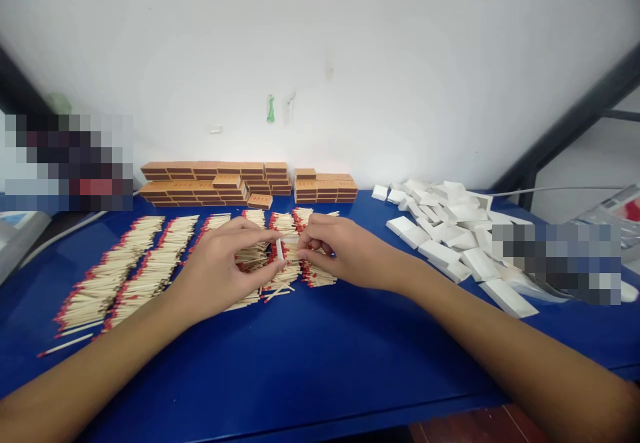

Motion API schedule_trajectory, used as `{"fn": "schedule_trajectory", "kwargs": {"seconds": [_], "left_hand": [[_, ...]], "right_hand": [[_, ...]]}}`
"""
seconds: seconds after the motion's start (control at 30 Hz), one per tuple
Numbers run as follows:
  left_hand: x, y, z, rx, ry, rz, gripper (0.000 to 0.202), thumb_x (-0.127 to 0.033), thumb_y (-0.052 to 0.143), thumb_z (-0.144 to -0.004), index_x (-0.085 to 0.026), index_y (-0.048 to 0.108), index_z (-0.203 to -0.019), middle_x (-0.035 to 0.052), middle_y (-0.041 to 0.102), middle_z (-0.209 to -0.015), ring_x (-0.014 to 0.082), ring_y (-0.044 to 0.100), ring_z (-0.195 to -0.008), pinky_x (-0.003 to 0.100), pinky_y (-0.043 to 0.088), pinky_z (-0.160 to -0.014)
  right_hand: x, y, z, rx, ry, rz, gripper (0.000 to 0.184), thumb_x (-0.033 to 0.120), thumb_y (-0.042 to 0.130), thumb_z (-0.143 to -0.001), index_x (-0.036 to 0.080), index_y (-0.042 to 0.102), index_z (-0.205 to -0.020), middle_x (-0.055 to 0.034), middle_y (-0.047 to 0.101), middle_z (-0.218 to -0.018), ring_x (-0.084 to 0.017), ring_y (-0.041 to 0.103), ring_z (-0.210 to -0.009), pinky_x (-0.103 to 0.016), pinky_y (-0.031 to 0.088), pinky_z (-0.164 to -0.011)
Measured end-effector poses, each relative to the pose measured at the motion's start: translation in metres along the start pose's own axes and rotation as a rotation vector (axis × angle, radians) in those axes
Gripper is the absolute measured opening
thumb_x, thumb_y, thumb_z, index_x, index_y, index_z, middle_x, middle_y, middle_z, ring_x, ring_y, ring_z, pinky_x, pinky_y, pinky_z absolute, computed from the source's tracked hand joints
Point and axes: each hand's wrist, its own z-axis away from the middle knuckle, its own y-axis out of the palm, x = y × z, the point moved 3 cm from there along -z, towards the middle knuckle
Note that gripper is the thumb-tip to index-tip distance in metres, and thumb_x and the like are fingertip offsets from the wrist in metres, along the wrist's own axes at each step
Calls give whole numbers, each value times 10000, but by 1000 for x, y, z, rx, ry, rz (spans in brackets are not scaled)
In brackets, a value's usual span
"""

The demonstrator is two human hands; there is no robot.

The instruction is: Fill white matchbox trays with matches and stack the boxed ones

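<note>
A small white matchbox tray is pinched between the thumb and fingers of my left hand, just over the matches. Close to its right side is my right hand, fingers curled together in a pinch; whatever lies between those fingertips is too small to make out. Under and around both hands run rows of red-tipped matches, partly hidden by my fingers. More long rows of matches spread out to the left.
Brown-and-orange matchboxes are stacked along the white wall, with one loose box in front. A heap of white trays covers the right side of the blue table. Dark metal struts slant at both sides.
</note>
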Motion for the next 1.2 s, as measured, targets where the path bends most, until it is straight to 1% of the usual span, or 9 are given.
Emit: {"fn": "schedule_trajectory", "kwargs": {"seconds": [0.2,0.43,0.5,0.6,0.67,0.73,0.83,0.97,1.2], "left_hand": [[-1,-1,0,-5,4,7,322,-318,777,-856,-226,752,-1164,41,700,-962,170,664,-843,283,529,-724],[-3,-1,-1,-8,1,5,326,-322,778,-860,-220,751,-1169,40,701,-961,162,659,-837,271,526,-722],[-2,-2,-1,-10,-10,-5,321,-337,785,-853,-216,759,-1149,38,704,-956,159,655,-818,271,525,-720],[-1,-2,-1,-19,-25,-13,321,-361,793,-846,-217,763,-1131,33,705,-959,153,644,-798,272,524,-721],[-1,-3,-1,-16,-38,-14,325,-372,792,-846,-220,761,-1131,30,699,-964,147,637,-784,268,520,-702],[0,-4,-1,-17,-42,-17,323,-379,791,-846,-219,763,-1124,31,699,-965,152,643,-802,271,520,-707],[0,-6,-2,-17,-45,-25,315,-384,783,-852,-220,763,-1121,33,712,-972,168,657,-848,287,523,-744],[1,-6,-3,-3,-54,-41,320,-398,769,-860,-223,762,-1128,34,721,-965,174,660,-838,301,523,-749],[4,-5,-3,7,-64,-52,324,-420,764,-860,-227,760,-1121,37,727,-974,182,667,-848,307,527,-752]], "right_hand": [[0,-1,1,-20,6,-20,116,219,570,-994,179,613,-893,-37,601,-931,-130,525,-767,-268,394,-688],[-2,-8,-1,-91,12,-3,121,246,576,-989,186,653,-919,-38,613,-907,-137,542,-771,-270,397,-694],[-12,-16,-2,-167,38,37,117,245,587,-973,186,660,-904,-33,611,-870,-143,543,-762,-277,400,-702],[-43,-29,-1,-253,159,141,120,247,587,-955,181,667,-894,-40,614,-844,-162,547,-756,-296,405,-709],[-68,-32,2,-203,232,195,96,237,602,-937,176,676,-941,-64,634,-906,-178,566,-784,-309,418,-726],[-90,-30,5,-111,255,215,131,221,623,-918,168,678,-1025,-90,644,-979,-194,588,-825,-320,439,-756],[-108,-25,6,-46,239,192,114,209,613,-924,173,688,-1002,-91,649,-974,-198,602,-840,-315,451,-762],[-109,-22,5,-40,248,192,82,180,602,-921,167,679,-895,-83,648,-917,-190,602,-810,-302,449,-738],[-97,-23,5,-10,276,197,66,190,592,-928,169,639,-888,-86,650,-929,-192,592,-808,-299,433,-712]]}}
